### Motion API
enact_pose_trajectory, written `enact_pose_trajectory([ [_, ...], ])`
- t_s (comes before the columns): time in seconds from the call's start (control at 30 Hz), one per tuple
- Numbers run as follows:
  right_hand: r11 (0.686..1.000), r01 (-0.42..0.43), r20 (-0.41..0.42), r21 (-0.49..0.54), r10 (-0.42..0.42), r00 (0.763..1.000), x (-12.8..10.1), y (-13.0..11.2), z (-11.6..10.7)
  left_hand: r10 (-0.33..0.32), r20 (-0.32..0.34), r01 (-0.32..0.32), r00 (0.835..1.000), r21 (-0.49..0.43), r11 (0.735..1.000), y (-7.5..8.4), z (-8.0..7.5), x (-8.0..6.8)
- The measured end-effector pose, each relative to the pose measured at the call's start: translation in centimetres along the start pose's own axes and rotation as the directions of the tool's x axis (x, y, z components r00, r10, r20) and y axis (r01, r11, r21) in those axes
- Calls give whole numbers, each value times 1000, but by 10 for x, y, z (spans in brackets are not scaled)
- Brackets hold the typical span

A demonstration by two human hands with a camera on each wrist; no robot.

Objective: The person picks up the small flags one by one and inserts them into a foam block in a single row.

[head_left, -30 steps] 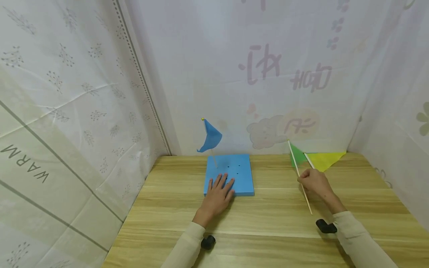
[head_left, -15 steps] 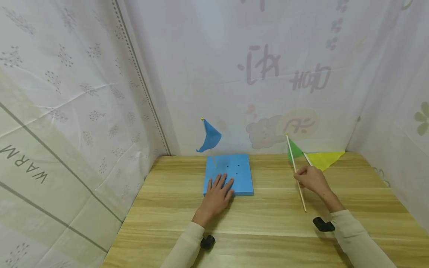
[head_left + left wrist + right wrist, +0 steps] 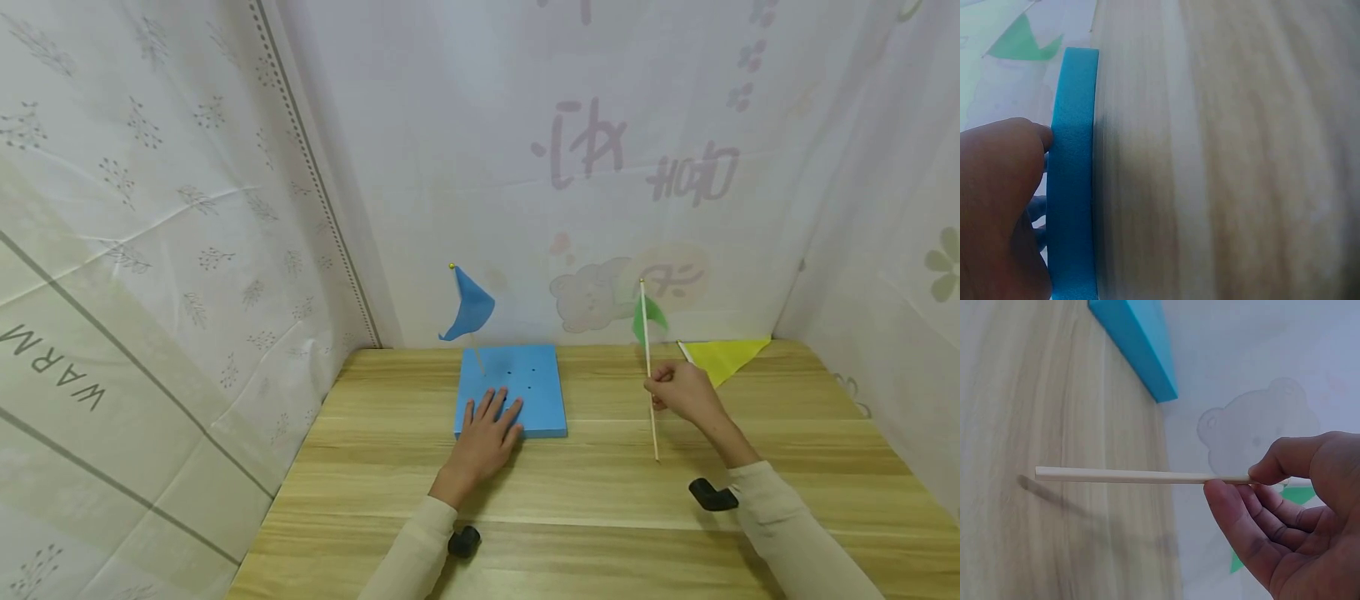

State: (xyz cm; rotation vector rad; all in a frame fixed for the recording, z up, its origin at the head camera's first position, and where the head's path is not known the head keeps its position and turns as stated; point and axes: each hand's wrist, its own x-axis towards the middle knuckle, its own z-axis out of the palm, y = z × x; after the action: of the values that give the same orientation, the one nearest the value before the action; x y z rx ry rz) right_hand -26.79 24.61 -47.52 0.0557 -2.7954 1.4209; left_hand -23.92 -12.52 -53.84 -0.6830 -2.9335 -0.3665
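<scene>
My left hand rests with spread fingers on the front of a flat blue foam block that has several small holes in its top. From the block's left part a blue flag stands up on a thin stick, leaning slightly left. My right hand pinches the wooden stick of a small green flag between thumb and fingers. The stick is almost upright, its bare lower end above the table, as its shadow in the right wrist view shows. Part of the green cloth is hidden behind the hand there.
A yellow flag lies at the table's back edge, right of the green one, its stick partly covered by my right hand. The wooden table meets a patterned curtain at the back and sides. A black wrist mount sits by each sleeve.
My right hand has moved left with the green flag, away from the yellow one, and the stick has turned from tilted to nearly upright. My left hand stays on the block.
</scene>
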Motion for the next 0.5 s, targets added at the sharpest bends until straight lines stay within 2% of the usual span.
enact_pose_trajectory([
  [0.3, 1000, 10, 5, 24, -10, 1000, 13, -20, 6, -1, 2, 1, 1000, -4, 1000, -1, -1, -1],
  [0.5, 998, 61, -9, 11, -60, 998, 19, -36, 12, -2, 17, 2, 1000, -13, 1000, 0, -1, 0],
])
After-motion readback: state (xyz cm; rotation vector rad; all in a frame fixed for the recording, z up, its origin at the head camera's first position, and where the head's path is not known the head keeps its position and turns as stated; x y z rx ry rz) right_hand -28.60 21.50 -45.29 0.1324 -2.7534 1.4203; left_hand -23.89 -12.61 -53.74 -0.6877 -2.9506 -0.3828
